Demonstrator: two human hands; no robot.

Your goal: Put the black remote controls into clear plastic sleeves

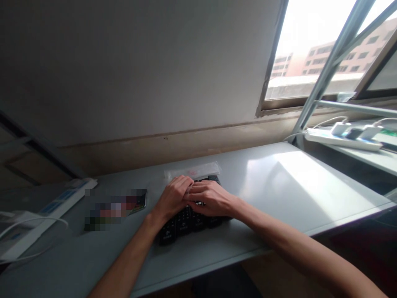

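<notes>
Daylight comes through a window (297, 87) at the upper right, with a pinkish building (325, 60) outside, and falls as a bright patch on the right part of a pale grey tabletop (279, 194). Behind it rises a plain grey wall (139, 74) with a rough, tan strip along its lower edge. A slanting metal post (330, 70) crosses the view of the window, and a white power strip (341, 140) with plugs in it lies on a neighbouring surface beyond.

Near the middle of the tabletop, black packs (182, 227) printed with white marks lie in a row, directly beneath the person's hands. The left hand (176, 193) and right hand (211, 197) are together over them, fingers meeting and bent; whether either one is closed on something cannot be told. Just behind the packs lies a clear plastic packet (198, 169) with a small reddish mark. To the left, apart from the packs, is a flat item (116, 209) mostly masked by blocky blur. Farther left, another power strip (58, 203) lies slantwise, with a white cable (31, 218) looping beside it.
</notes>
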